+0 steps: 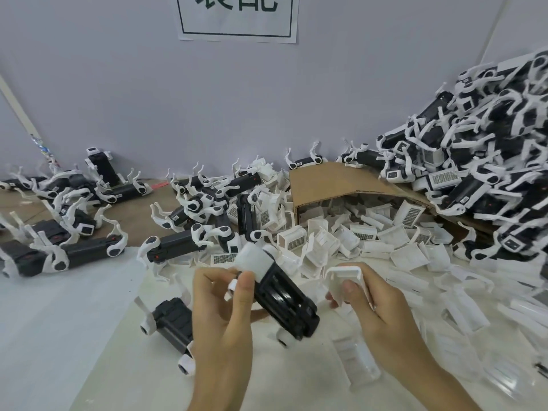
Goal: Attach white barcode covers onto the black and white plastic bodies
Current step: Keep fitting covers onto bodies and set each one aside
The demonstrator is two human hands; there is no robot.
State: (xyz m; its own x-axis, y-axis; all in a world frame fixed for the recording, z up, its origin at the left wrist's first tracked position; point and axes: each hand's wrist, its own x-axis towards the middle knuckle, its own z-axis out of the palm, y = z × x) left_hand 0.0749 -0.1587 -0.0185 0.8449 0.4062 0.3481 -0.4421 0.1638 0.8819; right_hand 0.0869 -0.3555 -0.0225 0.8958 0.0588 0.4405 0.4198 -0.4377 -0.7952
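Beside right hand's (378,311) cover (344,278), left hand (219,307) grips body (281,298).

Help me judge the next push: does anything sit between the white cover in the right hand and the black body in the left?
Nothing visible does. The white cover, pinched by the right hand, sits just right of the black body gripped by the left hand, with only an open gap between them.

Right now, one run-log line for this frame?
left hand: holds black body | right hand: holds white cover | state: white cover apart from black body, unattached
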